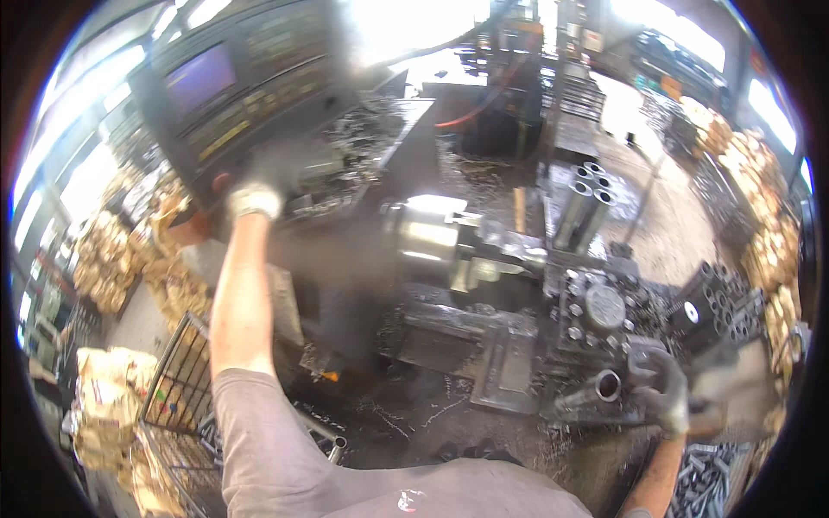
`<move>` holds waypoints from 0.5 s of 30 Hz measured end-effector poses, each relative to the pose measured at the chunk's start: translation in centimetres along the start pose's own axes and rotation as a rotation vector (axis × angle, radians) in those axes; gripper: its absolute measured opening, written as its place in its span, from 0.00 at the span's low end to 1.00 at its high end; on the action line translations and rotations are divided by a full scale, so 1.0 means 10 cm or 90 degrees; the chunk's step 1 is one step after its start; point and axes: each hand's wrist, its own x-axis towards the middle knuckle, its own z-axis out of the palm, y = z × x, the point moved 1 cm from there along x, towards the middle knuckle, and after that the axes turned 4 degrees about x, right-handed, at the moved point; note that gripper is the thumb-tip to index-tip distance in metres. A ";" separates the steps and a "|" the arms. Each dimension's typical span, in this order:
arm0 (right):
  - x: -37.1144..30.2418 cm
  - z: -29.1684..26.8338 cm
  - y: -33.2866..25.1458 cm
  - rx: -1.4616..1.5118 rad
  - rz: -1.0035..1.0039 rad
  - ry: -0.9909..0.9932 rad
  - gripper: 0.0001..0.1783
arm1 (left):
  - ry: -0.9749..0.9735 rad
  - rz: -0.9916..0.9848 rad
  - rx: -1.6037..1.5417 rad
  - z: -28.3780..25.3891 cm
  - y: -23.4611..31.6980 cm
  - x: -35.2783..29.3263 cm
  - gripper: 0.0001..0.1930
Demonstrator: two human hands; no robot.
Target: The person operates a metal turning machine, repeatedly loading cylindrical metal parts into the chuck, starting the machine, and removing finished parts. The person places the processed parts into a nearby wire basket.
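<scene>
My left hand (257,198), in a pale glove, reaches up beside the dark control panel (250,104) of a lathe; its fingers are smeared by motion. A red knob (222,182) sits close to it. In front of me is the lathe's shiny round chuck (429,231). My right hand (667,393), in a grey and white glove, is at the right of the tool turret (604,307). Its fingers look curled, and what they hold, if anything, I cannot make out. A short metal tube (596,390) lies just left of that hand.
Several upright metal tubes (583,203) stand behind the turret, and more dark tubes (721,302) are stacked at the right. A bin of small metal pieces (708,479) is at lower right. A wire cart (177,406) and filled sacks (108,397) stand at left.
</scene>
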 end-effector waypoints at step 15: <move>-0.32 1.01 -0.16 -0.090 -0.320 -0.218 0.30 | -0.405 0.351 -0.730 0.45 2.53 -4.85 0.40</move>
